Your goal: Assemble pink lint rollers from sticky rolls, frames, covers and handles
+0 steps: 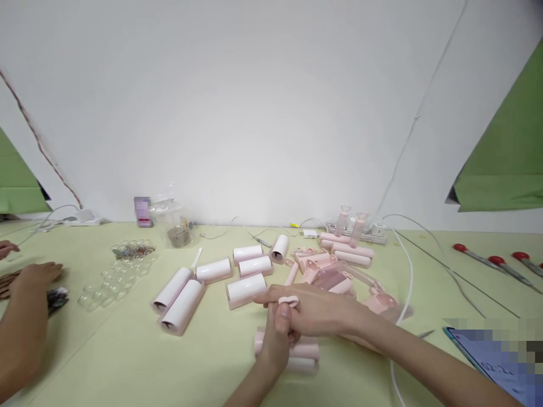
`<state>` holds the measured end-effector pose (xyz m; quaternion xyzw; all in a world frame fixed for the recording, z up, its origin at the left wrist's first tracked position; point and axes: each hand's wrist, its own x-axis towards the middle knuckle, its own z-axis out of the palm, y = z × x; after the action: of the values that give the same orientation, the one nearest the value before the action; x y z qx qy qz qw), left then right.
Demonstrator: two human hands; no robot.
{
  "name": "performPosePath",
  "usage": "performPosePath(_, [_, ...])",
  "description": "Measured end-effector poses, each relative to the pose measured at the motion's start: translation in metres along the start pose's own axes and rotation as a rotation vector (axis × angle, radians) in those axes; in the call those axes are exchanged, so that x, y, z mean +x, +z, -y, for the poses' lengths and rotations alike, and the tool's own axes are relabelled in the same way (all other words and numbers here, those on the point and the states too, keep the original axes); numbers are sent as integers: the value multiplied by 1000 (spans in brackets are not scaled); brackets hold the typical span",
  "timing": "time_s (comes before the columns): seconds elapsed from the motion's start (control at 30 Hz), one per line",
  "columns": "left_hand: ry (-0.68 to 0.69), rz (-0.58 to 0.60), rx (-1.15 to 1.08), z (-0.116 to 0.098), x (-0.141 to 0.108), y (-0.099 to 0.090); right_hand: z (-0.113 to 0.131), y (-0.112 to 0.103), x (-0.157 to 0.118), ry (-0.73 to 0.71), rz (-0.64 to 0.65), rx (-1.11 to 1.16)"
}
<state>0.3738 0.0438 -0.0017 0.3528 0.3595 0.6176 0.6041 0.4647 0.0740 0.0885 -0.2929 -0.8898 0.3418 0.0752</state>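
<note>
My left hand (275,342) and my right hand (320,311) are pressed together above the front middle of the table. Between them shows the looped end of a pink plastic handle (289,301); the rest of that piece is hidden by my fingers. The left thumb presses just below the loop, and the right hand closes over from the other side. Beneath my hands lies a pink and white lint roller (303,359), partly covered. A white lint roll (246,290) rests just left of my right fingertips. A pile of pink handles and clear covers (322,271) lies behind my right hand.
More white rolls (182,305) lie to the left. Small clear domes (114,280) stand near a co-worker's arm (23,322). A plastic tub (173,223) and a power strip (373,232) sit by the wall. A white cable (409,271), red-handled tools (496,261) and a phone (487,362) are right.
</note>
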Motion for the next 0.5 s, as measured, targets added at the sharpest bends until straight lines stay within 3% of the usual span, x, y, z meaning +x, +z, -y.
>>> performPosePath(0.13, [7,95,16,2,5,-6,-9,7,2,62,42,220])
performPosePath(0.27, [6,192,23,3,10,-9,-21,11,-1,-185,-67,374])
performPosePath(0.37, [3,262,24,2,11,-10,-23,10,-2,-333,-205,283])
performPosePath(0.5, [-49,409,21,-1,11,-13,-13,5,4,-439,-186,189])
